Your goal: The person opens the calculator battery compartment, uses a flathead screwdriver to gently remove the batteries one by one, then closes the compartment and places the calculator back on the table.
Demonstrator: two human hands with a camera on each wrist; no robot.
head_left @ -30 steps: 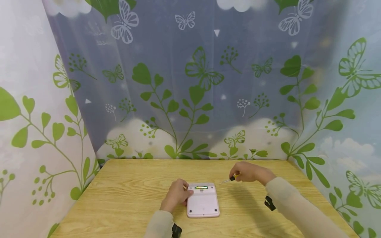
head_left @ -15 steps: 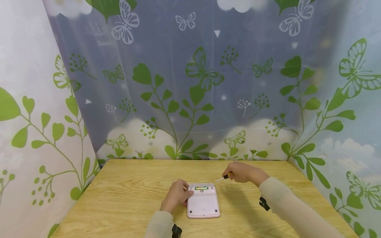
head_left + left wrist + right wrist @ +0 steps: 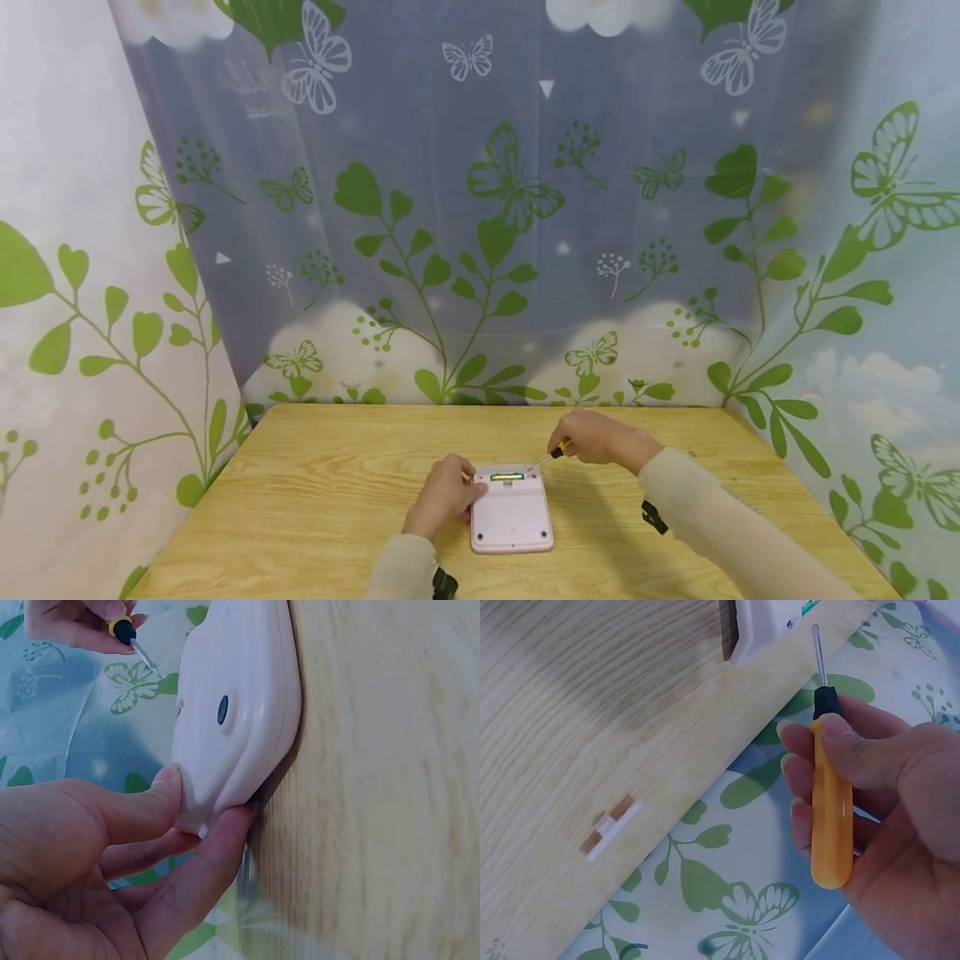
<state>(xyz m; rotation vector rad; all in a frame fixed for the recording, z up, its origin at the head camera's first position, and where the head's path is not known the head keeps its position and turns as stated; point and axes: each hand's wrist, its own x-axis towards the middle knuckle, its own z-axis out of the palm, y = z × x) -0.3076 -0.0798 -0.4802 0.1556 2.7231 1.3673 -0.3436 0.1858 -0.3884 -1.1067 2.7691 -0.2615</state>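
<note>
A pale pink calculator [image 3: 512, 518] lies back side up on the table, its battery slot uncovered and a green-yellow battery [image 3: 507, 477] inside. My left hand [image 3: 442, 492] pinches its far left corner, thumb on the back and fingers at the edge below, as the left wrist view shows. In my right hand [image 3: 596, 437] I grip a screwdriver [image 3: 831, 802] with a yellow handle, black collar and thin metal shaft. In the head view, its tip overlaps the calculator's far right corner, just right of the battery slot, beside the dark foot there.
A small light-coloured battery cover [image 3: 611, 829] lies on the wooden table [image 3: 337, 492], near its far edge in the right wrist view. Behind the table hangs a curtain [image 3: 480, 250] printed with leaves and butterflies.
My right hand has moved left and slightly down, bringing the screwdriver tip from beside the calculator to over its far right corner. My left hand keeps its hold.
</note>
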